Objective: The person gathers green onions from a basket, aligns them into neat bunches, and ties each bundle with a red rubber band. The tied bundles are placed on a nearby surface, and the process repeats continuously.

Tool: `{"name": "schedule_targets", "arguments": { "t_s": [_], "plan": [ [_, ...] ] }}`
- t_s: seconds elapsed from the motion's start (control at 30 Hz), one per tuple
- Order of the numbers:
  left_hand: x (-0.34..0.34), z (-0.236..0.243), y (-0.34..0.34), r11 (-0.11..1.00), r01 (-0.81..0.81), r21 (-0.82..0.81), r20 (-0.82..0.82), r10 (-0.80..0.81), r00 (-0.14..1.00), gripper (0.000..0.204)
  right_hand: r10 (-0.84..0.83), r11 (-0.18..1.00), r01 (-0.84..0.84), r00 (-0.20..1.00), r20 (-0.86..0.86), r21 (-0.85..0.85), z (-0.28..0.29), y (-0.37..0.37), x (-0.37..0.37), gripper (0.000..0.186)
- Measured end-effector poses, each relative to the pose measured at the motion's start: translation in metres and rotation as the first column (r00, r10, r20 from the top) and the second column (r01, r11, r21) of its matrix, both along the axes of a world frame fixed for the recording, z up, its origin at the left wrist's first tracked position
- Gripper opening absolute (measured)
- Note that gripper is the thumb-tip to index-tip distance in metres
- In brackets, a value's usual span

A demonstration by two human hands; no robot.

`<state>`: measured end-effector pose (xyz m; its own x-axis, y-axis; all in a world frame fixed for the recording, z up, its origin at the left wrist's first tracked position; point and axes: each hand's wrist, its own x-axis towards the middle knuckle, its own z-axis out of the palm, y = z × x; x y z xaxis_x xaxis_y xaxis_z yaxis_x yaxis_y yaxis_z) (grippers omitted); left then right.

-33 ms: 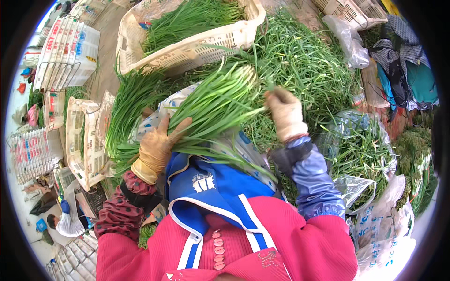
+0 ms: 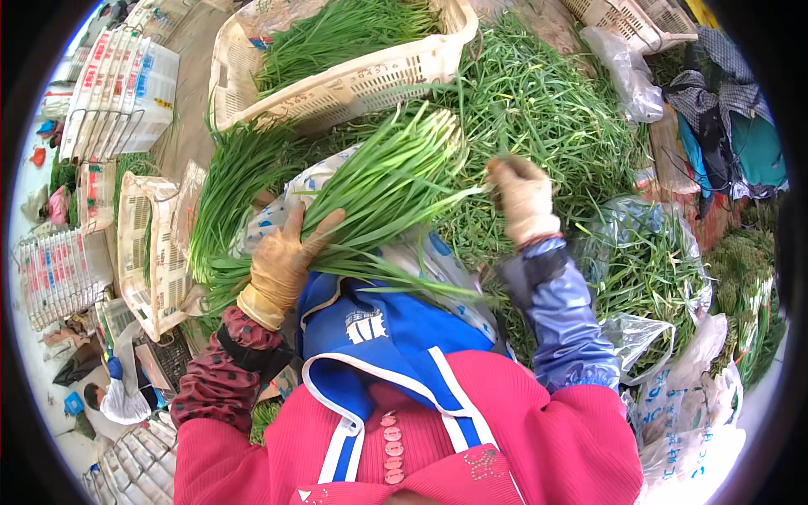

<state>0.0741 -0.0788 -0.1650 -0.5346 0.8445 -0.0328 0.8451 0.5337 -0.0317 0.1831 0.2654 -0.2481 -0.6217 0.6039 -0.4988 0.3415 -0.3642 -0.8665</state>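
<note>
My left hand (image 2: 282, 261), in a tan glove, grips a thick bundle of green chives (image 2: 379, 181) that lies across my lap on a blue apron (image 2: 379, 328). The bundle's pale cut ends point up and to the right. My right hand (image 2: 522, 198), also gloved, is closed by those ends and pinches a thin chive leaf (image 2: 471, 192) that sticks out of the bundle. A big loose heap of chives (image 2: 547, 101) lies just beyond both hands.
A cream plastic basket (image 2: 353, 84) filled with chives stands at the back. Another cream basket (image 2: 143, 244) and stacked crates (image 2: 118, 93) are on the left. Clear bags of greens (image 2: 656, 261) and folded clothes (image 2: 732, 143) lie on the right. Another person (image 2: 118, 400) crouches at lower left.
</note>
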Motion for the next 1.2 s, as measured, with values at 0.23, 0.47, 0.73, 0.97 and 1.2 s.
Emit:
{"name": "schedule_targets", "arguments": {
  "t_s": [0.23,0.47,0.73,0.97,1.2],
  "plan": [
    [0.004,-0.017,-0.009,0.998,0.011,0.057,-0.084,-0.006,0.996,0.085,0.131,0.966,-0.162,0.979,0.159,0.204,0.007,0.092,0.017,0.035],
    [0.001,-0.027,-0.005,0.99,0.014,0.143,-0.049,-0.007,0.999,0.091,0.568,0.734,-0.621,0.783,0.253,0.275,0.04,0.01,-0.017,0.087],
    [0.002,-0.037,-0.013,0.982,-0.04,0.184,-0.024,0.045,0.999,0.086,0.211,0.945,-0.228,0.973,0.098,0.233,-0.009,0.027,-0.032,0.044],
    [-0.005,-0.049,-0.013,0.969,0.0,0.247,-0.039,0.01,0.999,0.084,0.356,0.917,-0.365,0.931,-0.078,-0.163,0.002,0.06,-0.035,0.074],
    [-0.007,-0.055,-0.02,0.96,0.021,0.281,-0.071,-0.001,0.997,0.081,-0.077,0.982,0.046,0.983,-0.165,-0.183,-0.015,0.057,-0.071,0.021]
  ]
}}
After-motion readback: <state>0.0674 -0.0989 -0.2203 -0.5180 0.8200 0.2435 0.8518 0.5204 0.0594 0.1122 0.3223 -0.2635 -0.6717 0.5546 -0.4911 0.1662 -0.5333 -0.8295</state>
